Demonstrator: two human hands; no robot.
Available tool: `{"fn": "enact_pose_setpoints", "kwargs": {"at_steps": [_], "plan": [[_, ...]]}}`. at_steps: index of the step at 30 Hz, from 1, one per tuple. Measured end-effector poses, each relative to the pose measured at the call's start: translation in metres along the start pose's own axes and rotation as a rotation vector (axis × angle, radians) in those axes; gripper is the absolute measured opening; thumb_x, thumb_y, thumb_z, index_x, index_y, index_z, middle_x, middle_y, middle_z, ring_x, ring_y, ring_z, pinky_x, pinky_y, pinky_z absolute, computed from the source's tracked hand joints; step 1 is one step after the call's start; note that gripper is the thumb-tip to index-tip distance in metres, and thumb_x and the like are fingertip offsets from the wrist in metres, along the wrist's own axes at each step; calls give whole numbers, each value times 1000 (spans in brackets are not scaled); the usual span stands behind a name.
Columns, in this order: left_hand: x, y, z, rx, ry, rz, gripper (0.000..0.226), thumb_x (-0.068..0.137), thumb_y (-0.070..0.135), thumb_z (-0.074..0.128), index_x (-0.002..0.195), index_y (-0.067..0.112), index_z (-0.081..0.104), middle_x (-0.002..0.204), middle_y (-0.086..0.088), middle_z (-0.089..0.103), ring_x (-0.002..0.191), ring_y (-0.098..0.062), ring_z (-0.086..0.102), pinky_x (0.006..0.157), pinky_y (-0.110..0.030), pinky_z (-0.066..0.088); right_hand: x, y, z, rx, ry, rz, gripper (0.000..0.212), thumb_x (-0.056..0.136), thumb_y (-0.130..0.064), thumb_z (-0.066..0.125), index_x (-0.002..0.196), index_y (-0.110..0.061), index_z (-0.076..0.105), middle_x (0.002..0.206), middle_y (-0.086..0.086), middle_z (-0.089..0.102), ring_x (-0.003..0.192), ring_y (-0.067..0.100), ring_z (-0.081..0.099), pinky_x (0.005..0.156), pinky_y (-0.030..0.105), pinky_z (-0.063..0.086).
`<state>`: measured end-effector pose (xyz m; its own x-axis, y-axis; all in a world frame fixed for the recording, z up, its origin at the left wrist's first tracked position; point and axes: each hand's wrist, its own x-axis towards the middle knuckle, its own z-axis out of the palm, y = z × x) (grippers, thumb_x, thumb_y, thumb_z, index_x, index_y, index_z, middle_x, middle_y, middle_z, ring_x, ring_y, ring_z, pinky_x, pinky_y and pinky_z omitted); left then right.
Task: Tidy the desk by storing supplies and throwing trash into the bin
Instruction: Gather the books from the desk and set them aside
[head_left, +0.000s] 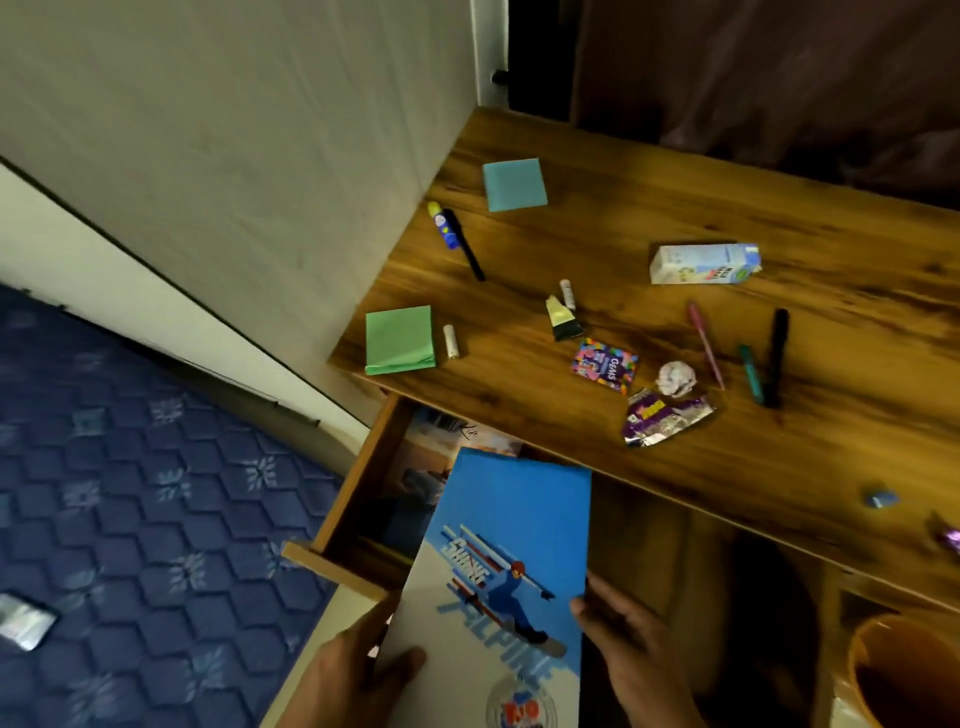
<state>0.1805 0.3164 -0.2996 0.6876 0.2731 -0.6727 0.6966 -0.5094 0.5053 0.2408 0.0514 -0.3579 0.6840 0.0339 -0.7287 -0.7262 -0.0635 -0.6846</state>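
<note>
I hold a blue and white notebook (498, 561) with a skier on its cover, its far end over the open wooden drawer (343, 514). My left hand (353, 675) grips its near left edge, thumb on the cover. My right hand (634, 639) grips its right edge. On the wooden desk (779, 332) lie a green pad (399, 339), a blue pad (514, 184), pens (776, 356), a glue stick (442, 224), a small carton (704, 263), a crumpled paper ball (675, 379) and candy wrappers (662, 418). An orange bin (904, 670) stands at lower right.
The drawer holds other books or papers (441, 457). A bed with a blue patterned cover (130, 493) lies to the left, a silvery wrapper (23, 626) on it. A wall runs behind the desk's left side. Small scraps (880, 498) sit near the desk's front right edge.
</note>
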Motion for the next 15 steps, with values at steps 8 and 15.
{"fn": "enact_pose_setpoints", "kwargs": {"at_steps": [8,15], "plan": [[90,5,6,243,210,151,52,94,23,70,143,17,56,139,-3,60,123,-24,62,102,-34,53,85,-24,50,-22,117,76,41,92,-22,72,132,-31,63,129,-2,66,113,17,62,87,38,53],[133,11,22,448,70,85,72,97,32,65,157,12,30,151,-12,41,131,-29,51,109,-37,47,130,-29,84,-108,210,59,50,93,-17,70,140,-28,56,111,3,67,88,18,67,81,49,61]]}}
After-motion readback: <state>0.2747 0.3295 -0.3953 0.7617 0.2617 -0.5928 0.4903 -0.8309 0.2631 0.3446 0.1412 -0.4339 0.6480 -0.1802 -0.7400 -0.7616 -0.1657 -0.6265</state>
